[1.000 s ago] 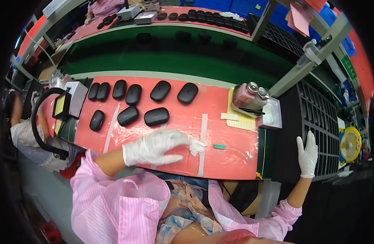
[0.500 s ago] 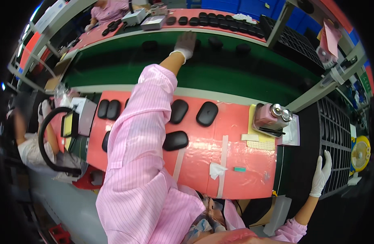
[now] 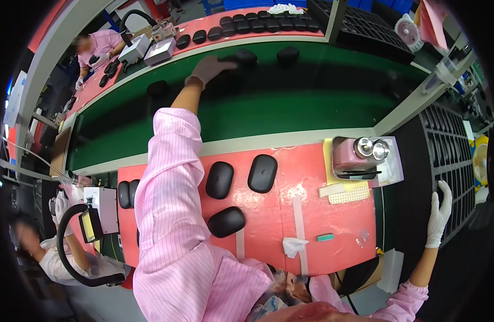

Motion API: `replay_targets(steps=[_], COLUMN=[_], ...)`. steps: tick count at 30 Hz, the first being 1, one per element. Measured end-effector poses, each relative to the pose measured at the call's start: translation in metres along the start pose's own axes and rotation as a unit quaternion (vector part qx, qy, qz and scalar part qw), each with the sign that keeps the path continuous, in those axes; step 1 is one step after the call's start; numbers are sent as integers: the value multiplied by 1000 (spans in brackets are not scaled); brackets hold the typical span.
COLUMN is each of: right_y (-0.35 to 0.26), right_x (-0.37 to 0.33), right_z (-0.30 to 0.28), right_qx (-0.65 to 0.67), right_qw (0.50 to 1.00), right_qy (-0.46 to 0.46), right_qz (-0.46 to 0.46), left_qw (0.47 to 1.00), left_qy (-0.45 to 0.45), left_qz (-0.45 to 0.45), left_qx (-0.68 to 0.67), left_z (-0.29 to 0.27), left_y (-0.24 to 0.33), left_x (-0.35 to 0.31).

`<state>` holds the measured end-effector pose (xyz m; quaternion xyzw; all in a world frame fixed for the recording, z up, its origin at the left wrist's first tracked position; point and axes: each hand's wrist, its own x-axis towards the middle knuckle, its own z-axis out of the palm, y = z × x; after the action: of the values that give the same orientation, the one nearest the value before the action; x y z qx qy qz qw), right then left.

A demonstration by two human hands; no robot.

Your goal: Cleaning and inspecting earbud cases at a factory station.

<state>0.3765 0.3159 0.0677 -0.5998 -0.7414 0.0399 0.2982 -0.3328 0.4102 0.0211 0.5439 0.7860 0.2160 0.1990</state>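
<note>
My left hand [image 3: 210,71], in a white glove, reaches across the green conveyor belt [image 3: 306,107]. Its fingers stretch out to the right, somewhat blurred, over a dark shape I cannot make out clearly. Just beyond the fingertips lies a rounded black case [image 3: 246,57], with another black case [image 3: 287,56] farther right. Left of the hand sits one more black case [image 3: 157,88]. My gloved right hand [image 3: 440,214] rests at the edge of a black compartment tray [image 3: 455,155], fingers apart and holding nothing.
Several black cases [image 3: 262,173] lie on the pink mat [image 3: 333,214], partly behind my left sleeve. A metal tray [image 3: 338,172] with pump bottles, a white tissue [image 3: 294,246] and a green block [image 3: 326,237] are there too. Co-workers sit left [image 3: 70,252] and far left [image 3: 99,45].
The whole view has shifted. My left hand has moved left over the belt, its fingers turning from pointing away to pointing right. My right hand stays by the black tray.
</note>
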Motion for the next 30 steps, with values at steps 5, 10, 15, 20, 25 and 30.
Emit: replay_targets(steps=[5,10,15,20,25,30], right_y=[-4,-4,4,11,22,-35], right_x=[7,-2,-7,4,11,-1], right_z=[14,10,-1,10,5,-9], right_qx=[42,4,12,-1,-62,3], right_qw=[999,1000,1000,1000,997,989], right_qy=[-4,-1,9,-10,-4,97], right_qz=[7,6,14,-3,-50,-110], left_qw=[972,988,983,994,986,994], left_qy=[176,113,149,16,-94,-46], left_qz=[110,55,49,37,100,71], left_qx=[-109,86,91,99,-92,-69], left_z=[67,88,86,73,40,-45], left_y=[15,33,19,-18,-2,39], left_x=[62,55,26,28,-39,-254])
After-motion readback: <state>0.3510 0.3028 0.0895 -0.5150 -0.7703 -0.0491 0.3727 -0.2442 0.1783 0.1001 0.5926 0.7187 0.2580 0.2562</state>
